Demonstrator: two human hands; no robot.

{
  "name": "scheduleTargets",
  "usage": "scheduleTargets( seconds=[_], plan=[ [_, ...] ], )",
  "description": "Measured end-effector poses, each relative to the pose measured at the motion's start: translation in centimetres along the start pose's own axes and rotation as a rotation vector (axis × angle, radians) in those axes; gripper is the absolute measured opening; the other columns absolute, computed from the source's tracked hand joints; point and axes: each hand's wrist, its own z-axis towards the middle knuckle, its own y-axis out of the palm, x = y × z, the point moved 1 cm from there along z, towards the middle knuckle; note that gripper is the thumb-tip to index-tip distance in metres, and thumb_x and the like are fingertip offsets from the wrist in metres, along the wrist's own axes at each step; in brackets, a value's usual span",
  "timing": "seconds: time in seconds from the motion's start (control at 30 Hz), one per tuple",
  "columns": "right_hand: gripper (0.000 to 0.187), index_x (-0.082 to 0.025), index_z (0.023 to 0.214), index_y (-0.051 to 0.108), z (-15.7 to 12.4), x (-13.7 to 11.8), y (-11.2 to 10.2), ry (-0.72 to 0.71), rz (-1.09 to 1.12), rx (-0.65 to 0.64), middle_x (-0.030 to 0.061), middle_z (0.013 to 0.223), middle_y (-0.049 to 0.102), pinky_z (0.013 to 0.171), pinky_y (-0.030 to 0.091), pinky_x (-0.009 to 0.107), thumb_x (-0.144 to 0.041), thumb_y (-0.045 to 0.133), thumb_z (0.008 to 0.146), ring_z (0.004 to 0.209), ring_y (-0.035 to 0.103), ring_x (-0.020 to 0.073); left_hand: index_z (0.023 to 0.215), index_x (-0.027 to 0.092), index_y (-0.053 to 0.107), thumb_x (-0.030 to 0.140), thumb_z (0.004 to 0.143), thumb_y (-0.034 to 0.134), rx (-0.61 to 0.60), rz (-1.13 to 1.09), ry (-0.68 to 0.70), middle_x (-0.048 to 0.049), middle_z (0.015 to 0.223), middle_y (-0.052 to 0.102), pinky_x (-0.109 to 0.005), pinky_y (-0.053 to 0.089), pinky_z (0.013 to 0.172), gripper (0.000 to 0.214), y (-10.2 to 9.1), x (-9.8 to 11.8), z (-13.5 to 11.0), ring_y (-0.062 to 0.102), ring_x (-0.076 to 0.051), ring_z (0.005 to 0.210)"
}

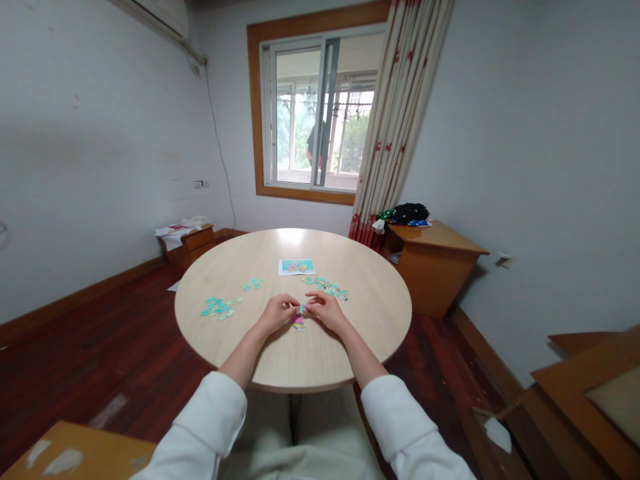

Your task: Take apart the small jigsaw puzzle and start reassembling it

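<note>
Both my hands meet at the middle of a round light-wood table (350, 347). My left hand (278, 312) and my right hand (325, 309) have their fingers pinched together over a small joined cluster of puzzle pieces (299, 323), pink and teal, lying on the tabletop. Which exact piece each hand grips is too small to tell. Loose teal pieces lie in a pile at the left (217, 308), a smaller group (253, 284) sits farther back, and another scatter (327, 287) lies just beyond my right hand. A printed reference picture (297, 267) lies flat behind them.
A wooden side cabinet (433, 263) with dark cloth on it stands right of the table, beside a curtain (400, 120). A low wooden box (193, 243) with papers sits by the left wall. A person stands outside the window (316, 143). More wooden furniture fills the near right corner (590, 393).
</note>
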Motion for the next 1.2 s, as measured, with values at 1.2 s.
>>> scheduleTargets(
  seconds=[1.2],
  plan=[
    [0.029, -0.015, 0.077, 0.066, 0.3, 0.5, 0.0, 0.004, -0.038, 0.003, 0.0012, 0.069, 0.065, 0.063, 0.053, 0.030, -0.033, 0.075, 0.055, 0.064, 0.061, 0.0142, 0.070, 0.015, 0.067, 0.024, 0.070, 0.060, -0.035, 0.012, 0.013, -0.0027, 0.070, 0.067, -0.024, 0.044, 0.062, 0.012, -0.2, 1.1, -0.4, 0.055, -0.012, 0.064]
  ],
)
